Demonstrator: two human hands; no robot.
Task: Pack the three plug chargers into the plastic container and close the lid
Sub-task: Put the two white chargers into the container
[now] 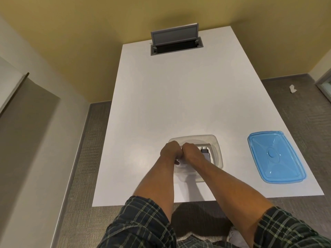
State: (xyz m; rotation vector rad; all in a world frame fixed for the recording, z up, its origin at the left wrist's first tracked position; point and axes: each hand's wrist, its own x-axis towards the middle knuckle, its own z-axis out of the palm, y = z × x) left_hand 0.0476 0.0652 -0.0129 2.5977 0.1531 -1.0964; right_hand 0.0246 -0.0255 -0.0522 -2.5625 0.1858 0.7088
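Both my hands are down in the clear container [217, 149], low centre of the frame. My left hand [170, 150] and right hand [190, 151] are knuckle to knuckle, fingers curled under. I cannot tell what either grip holds, since the backs of my hands hide the fingers. One charger [205, 153] shows just right of my right hand, lying in the container with its prongs pointing up the frame. A bit of white peeks out under my left wrist, likely another charger, though I cannot be sure. The third I cannot see at all. The blue lid [275, 156] lies on the tabletop [170, 95] well apart, at the right.

The risk, as I judge it, is crowding: if the chargers stack or a prong stands up, the lid will not seat flat. The light container could also slide or tip as I pull my hands out.
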